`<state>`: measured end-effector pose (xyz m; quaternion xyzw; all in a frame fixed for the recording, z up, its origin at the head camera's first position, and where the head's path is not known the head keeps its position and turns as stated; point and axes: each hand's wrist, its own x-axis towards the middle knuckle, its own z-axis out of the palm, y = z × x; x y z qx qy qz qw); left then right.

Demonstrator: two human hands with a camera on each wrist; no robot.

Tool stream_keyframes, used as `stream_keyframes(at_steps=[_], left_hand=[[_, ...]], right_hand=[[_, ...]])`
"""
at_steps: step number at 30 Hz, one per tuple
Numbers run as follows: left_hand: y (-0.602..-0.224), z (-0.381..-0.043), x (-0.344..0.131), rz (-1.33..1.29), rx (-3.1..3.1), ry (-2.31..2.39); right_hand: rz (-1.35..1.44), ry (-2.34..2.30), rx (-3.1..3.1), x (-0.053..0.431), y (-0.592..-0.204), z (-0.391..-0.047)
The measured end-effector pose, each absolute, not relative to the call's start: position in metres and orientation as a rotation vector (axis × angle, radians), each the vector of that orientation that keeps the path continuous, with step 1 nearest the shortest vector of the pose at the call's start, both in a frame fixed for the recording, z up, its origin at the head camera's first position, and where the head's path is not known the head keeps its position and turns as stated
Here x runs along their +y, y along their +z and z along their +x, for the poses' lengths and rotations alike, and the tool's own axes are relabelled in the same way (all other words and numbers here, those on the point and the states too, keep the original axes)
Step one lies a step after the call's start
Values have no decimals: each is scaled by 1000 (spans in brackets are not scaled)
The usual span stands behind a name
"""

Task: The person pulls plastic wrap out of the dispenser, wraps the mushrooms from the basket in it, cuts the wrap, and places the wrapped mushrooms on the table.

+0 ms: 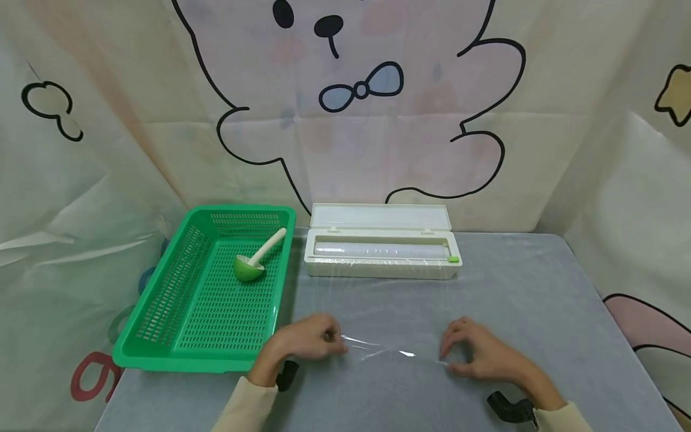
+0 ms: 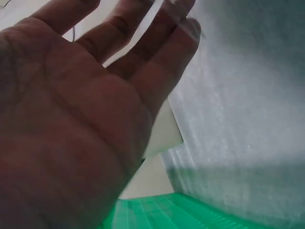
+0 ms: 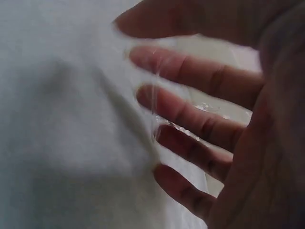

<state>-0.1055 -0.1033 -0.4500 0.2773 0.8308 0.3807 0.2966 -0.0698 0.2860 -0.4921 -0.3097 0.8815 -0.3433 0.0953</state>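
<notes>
A clear sheet of cling film (image 1: 407, 354) stretches from the white dispenser box (image 1: 378, 270) toward the front of the table. At its left front corner my left hand (image 1: 315, 337) pinches the film; in the left wrist view the palm and fingers (image 2: 164, 57) fill much of the picture. On the right side my right hand (image 1: 480, 354) holds the other corner between thumb and fingertips. In the right wrist view the film's edge (image 3: 154, 102) crosses in front of the spread fingers (image 3: 190, 109). The box's lid (image 1: 380, 217) stands up, showing the roll (image 1: 380, 249) inside.
A green basket (image 1: 156, 362) stands at the left, close beside my left forearm. In it lies a green ladle (image 1: 249, 269) with a white handle, leaning on the basket's right wall. A green slider (image 1: 453, 259) sits at the box's right end. A printed cloth hangs behind the table.
</notes>
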Motion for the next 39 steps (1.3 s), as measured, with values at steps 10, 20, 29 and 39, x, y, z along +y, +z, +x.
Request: stream_keyframes(at_steps=[10,20,29,39], left_hand=[[-467,-99,-92,715,2616,860],[-478,-90,-83,627,2899,388],[-478,-88,-83,582,2882,328],[-475,-88,-83,600,2880,344]], right_hand=[[-789,-869,2891,266,-498,-71],[-660,-520,3008,256,-509,-72],[-644,-625,3010,255,-510,-72],[-558,-601,3043,251,-513,-76]])
